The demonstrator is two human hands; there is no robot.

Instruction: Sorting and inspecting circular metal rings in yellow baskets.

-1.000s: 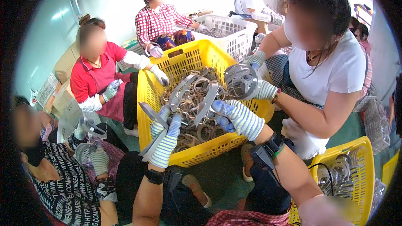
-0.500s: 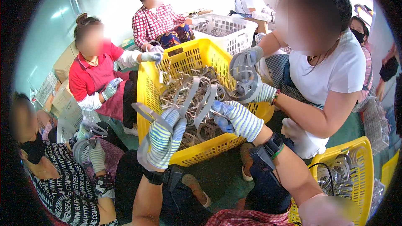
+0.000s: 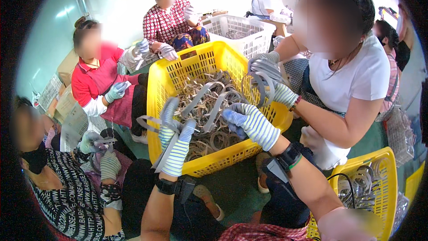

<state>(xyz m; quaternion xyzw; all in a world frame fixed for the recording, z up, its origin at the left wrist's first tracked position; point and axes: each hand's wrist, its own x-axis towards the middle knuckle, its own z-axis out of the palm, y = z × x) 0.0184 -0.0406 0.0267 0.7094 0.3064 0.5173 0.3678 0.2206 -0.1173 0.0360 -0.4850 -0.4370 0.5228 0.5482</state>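
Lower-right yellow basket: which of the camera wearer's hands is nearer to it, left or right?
Right. The right hand is up and left of the yellow basket in the picture, clear of it; the left hand is farther off to the left.

1 white basket [image 3: 259, 43] stands before a pale wall [image 3: 109, 0]. 1 person in a white T-shirt [image 3: 359, 69] sits at the right; 1 person in a red top [image 3: 84, 84] sits at the left, near cardboard boxes [image 3: 67, 107]. The floor [image 3: 240, 203] is green.
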